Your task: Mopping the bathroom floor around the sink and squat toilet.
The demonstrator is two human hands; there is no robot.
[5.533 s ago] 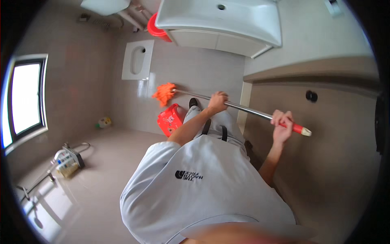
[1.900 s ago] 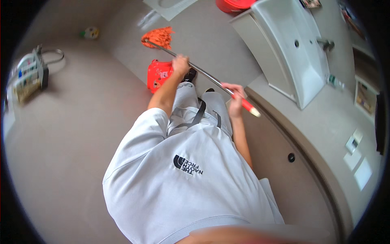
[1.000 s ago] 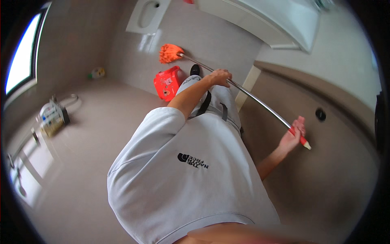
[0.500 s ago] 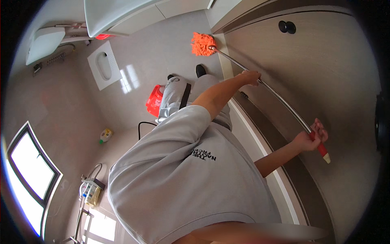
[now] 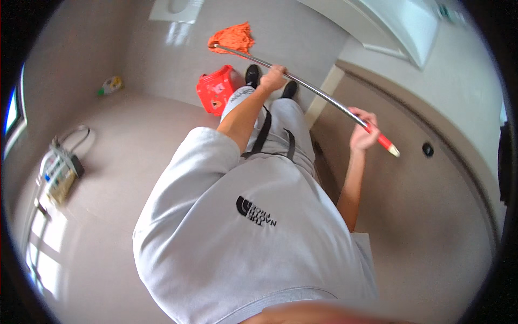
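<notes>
A mop with a steel shaft (image 5: 318, 92) slants across in front of me. Its orange string head (image 5: 233, 39) lies on the grey tiled floor, up and to the left of my feet. My left hand (image 5: 273, 79) is closed around the shaft partway along. Near the far end of the handle, my right hand (image 5: 364, 132) grips by the red sleeve (image 5: 384, 141), and the pale tip sticks out past it. A red plastic bucket (image 5: 214, 89) stands by my left leg, just below the mop head.
A brown door (image 5: 388, 205) with a round black knob (image 5: 428, 149) is on the right. A white basin cabinet (image 5: 372, 21) stands at the upper right. A squat toilet (image 5: 176, 9) shows at the top. On the left are a bottle (image 5: 111, 85) and a shower shelf (image 5: 63, 170).
My view has turned. The mop head has swung left, away from the door side, to the floor beyond the red bucket. Both hands still hold the mop.
</notes>
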